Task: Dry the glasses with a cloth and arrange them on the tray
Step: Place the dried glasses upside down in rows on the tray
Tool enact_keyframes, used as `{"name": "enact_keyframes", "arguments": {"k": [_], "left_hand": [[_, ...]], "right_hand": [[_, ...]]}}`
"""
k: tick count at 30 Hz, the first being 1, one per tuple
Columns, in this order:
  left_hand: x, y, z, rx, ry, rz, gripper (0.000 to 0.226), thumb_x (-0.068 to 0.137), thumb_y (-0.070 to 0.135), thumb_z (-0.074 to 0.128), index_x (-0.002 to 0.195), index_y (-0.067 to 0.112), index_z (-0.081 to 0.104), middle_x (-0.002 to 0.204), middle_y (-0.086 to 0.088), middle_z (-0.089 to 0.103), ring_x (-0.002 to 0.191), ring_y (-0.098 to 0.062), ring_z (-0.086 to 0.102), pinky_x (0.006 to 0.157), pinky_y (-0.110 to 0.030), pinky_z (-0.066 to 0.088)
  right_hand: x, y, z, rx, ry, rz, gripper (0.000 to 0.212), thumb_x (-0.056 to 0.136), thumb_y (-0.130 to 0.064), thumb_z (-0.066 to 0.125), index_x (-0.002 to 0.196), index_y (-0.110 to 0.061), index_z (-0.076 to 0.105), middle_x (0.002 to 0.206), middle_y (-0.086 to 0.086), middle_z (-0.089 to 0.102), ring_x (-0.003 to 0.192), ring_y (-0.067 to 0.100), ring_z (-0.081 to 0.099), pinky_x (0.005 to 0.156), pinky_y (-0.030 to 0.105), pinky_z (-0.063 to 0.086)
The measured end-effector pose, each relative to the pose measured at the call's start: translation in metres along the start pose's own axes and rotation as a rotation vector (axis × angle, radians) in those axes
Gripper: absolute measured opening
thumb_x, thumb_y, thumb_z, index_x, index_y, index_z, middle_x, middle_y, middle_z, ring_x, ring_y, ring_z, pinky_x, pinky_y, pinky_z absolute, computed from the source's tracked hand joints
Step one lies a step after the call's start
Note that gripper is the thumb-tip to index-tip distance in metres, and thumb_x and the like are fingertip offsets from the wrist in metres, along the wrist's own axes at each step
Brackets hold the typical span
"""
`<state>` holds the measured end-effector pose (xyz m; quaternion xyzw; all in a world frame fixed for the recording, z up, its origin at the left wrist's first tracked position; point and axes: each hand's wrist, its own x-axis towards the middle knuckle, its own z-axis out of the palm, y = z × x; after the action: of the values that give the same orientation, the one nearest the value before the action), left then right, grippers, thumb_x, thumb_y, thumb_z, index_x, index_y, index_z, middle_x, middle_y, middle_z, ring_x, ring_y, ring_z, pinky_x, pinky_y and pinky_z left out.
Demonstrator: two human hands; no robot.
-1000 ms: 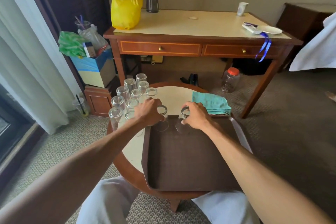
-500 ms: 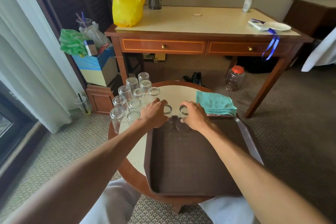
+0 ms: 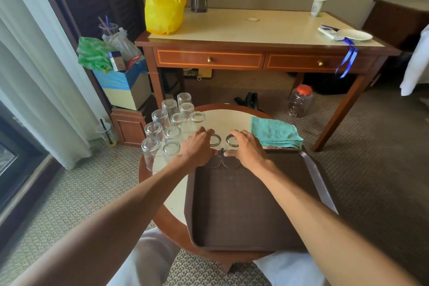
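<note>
At the far edge of the tray (image 3: 243, 216), the left hand (image 3: 197, 148) grips the left glass (image 3: 214, 140) and the right hand (image 3: 247, 148) grips the right glass (image 3: 232, 140). Both glasses now stand just beside each other; one second ago they were apart.

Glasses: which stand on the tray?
The two glasses at the tray's far edge, one in the left hand, one in the right hand; the other glasses stand on the round table.
</note>
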<state>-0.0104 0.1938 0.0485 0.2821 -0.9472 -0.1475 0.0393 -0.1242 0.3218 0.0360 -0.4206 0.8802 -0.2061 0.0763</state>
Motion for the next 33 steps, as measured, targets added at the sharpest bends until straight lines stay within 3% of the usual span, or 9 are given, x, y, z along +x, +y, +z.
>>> {"name": "enact_keyframes", "arguments": {"k": [8,11,14,17,20,23,26,29,33], "left_hand": [[-0.008,-0.008,-0.019,-0.024,0.015,0.046,0.076,0.090,0.040,0.077,0.155,0.024,0.040,0.147,-0.009,0.050,0.126,-0.029,0.056,0.088,-0.039,0.051],[-0.021,-0.021,-0.044,-0.093,0.129,0.059,0.058,0.090,0.033,0.078,0.143,0.023,0.055,0.136,-0.005,0.063,0.109,-0.023,0.064,0.082,-0.037,0.054],[-0.039,-0.047,-0.065,-0.108,0.217,0.015,0.043,0.087,0.028,0.081,0.127,0.023,0.066,0.120,0.000,0.070,0.091,-0.014,0.062,0.074,-0.031,0.052],[-0.056,-0.082,-0.074,-0.069,0.239,-0.069,0.047,0.080,0.025,0.087,0.124,0.023,0.068,0.127,-0.006,0.063,0.103,-0.020,0.061,0.081,-0.037,0.054],[-0.061,-0.112,-0.073,-0.024,0.126,-0.159,0.066,0.074,0.033,0.091,0.134,0.023,0.063,0.134,-0.012,0.054,0.116,-0.029,0.057,0.093,-0.044,0.054],[-0.059,-0.129,-0.066,-0.015,0.063,-0.246,0.085,0.073,0.044,0.090,0.146,0.024,0.052,0.135,-0.015,0.052,0.120,-0.032,0.056,0.096,-0.047,0.054],[-0.054,-0.136,-0.052,-0.057,0.072,-0.290,0.090,0.073,0.051,0.088,0.147,0.019,0.048,0.132,-0.015,0.059,0.119,-0.032,0.058,0.095,-0.045,0.052],[-0.052,-0.141,-0.040,-0.122,0.123,-0.341,0.079,0.078,0.051,0.084,0.139,0.016,0.049,0.129,-0.013,0.062,0.115,-0.031,0.060,0.088,-0.044,0.051],[-0.052,-0.145,-0.029,-0.179,0.161,-0.344,0.069,0.081,0.045,0.082,0.136,0.016,0.052,0.129,-0.010,0.064,0.114,-0.029,0.062,0.087,-0.043,0.053]], "right_hand": [[-0.008,-0.004,-0.002,-0.069,0.032,0.026,0.084,0.081,-0.038,0.080,0.150,-0.017,0.037,0.144,0.011,0.046,0.131,0.027,0.044,0.098,0.036,0.043],[-0.011,-0.012,-0.011,-0.139,0.220,-0.024,0.068,0.081,-0.037,0.081,0.137,-0.016,0.047,0.132,0.008,0.049,0.119,0.027,0.048,0.090,0.037,0.043],[-0.011,-0.043,-0.023,0.007,0.352,-0.091,0.050,0.082,-0.041,0.079,0.114,-0.014,0.051,0.113,0.005,0.054,0.098,0.021,0.052,0.073,0.030,0.042],[-0.008,-0.086,-0.025,0.128,0.266,-0.140,0.046,0.085,-0.047,0.075,0.107,-0.017,0.048,0.103,0.000,0.056,0.088,0.016,0.055,0.065,0.031,0.049],[-0.002,-0.117,-0.011,0.078,0.077,-0.190,0.049,0.084,-0.049,0.075,0.112,-0.018,0.049,0.110,0.001,0.059,0.091,0.017,0.059,0.070,0.033,0.053],[0.006,-0.136,0.018,0.025,-0.137,-0.198,0.064,0.083,-0.042,0.079,0.131,-0.016,0.048,0.131,0.010,0.055,0.113,0.024,0.056,0.083,0.031,0.045],[0.007,-0.146,0.045,0.042,-0.270,-0.131,0.083,0.083,-0.036,0.080,0.148,-0.012,0.034,0.145,0.018,0.044,0.133,0.032,0.045,0.103,0.040,0.040],[0.005,-0.153,0.065,0.005,-0.244,-0.085,0.084,0.088,-0.035,0.075,0.152,-0.014,0.026,0.144,0.020,0.044,0.132,0.035,0.047,0.105,0.045,0.043],[0.001,-0.152,0.073,0.054,-0.161,-0.077,0.076,0.090,-0.032,0.073,0.150,-0.015,0.028,0.135,0.019,0.052,0.121,0.032,0.055,0.092,0.037,0.047]]}}
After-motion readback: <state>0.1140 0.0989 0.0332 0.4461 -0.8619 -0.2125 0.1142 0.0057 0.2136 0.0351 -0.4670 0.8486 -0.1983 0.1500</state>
